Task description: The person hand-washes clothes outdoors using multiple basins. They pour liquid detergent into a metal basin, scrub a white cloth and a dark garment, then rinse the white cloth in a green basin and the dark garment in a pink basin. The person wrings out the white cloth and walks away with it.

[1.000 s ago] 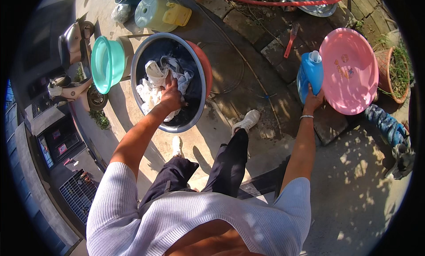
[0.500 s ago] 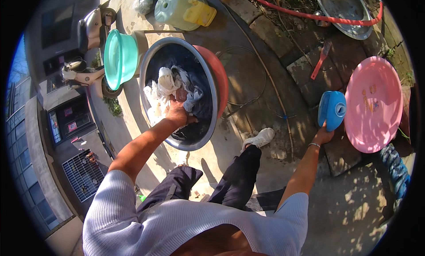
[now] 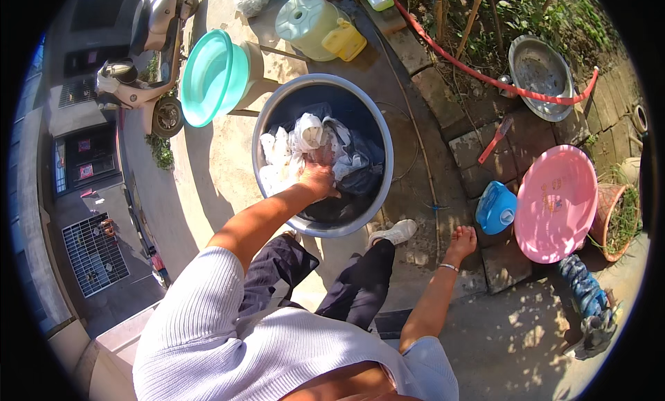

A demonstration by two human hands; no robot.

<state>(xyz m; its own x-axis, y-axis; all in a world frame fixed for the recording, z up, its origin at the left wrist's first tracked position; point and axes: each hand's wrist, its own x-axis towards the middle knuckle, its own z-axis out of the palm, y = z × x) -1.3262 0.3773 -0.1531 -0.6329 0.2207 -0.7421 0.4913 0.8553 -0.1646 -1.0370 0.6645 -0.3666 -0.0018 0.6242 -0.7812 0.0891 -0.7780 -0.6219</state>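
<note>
My left hand (image 3: 317, 179) reaches down into a large metal-rimmed basin (image 3: 383, 127) and grips a bunched white cloth (image 3: 280, 155). Its fingertips are partly hidden in the folds, and the thumb sticks out to the side. Dark water and a darker wet part of the laundry surround the cloth. My right hand (image 3: 463, 243) hangs low on the right with its fingers curled and nothing in them. Nearest to it is a blue detergent bottle (image 3: 493, 205) with a pale cap, standing on the paving beside a pink basin (image 3: 554, 200). Hand and bottle are apart.
A turquoise basin (image 3: 197, 79) and a plastic jug (image 3: 301, 28) with a yellow scoop (image 3: 345, 42) stand beyond. Right: a red-handled brush (image 3: 493, 143), red hose (image 3: 478, 72), metal bowl (image 3: 540, 111) and potted plant (image 3: 613, 221). Scooters (image 3: 138, 89) are parked at left.
My right hand has let go of the blue detergent bottle and drawn back toward me. The bottle now stands by the pink basin. My left hand stays on the cloth; the view has shifted.
</note>
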